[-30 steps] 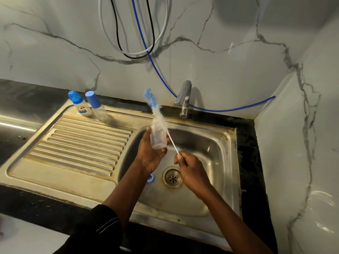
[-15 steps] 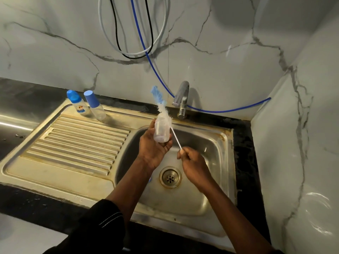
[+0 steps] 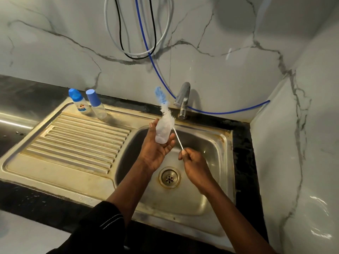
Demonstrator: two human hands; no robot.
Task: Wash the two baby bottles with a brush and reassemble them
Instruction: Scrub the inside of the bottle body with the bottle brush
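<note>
Loosened since a second ago, the left hand (image 3: 156, 151) now cradles the clear bottle (image 3: 162, 132) in an upturned palm, thumb and half-curled fingers round its sides, above the sink's (image 3: 226, 138) far rim near the tap (image 3: 183, 99). The right hand (image 3: 196, 164) pinches the brush (image 3: 167, 116) by its thin white wire end, fingers clamped tight. Soft white bristles, blue-tipped, lie against the bottle's upper end. Best to firm that grip and twist the slick plastic against them. Two blue-capped bottles (image 3: 98, 110) stand at the drainboard's far left corner.
</note>
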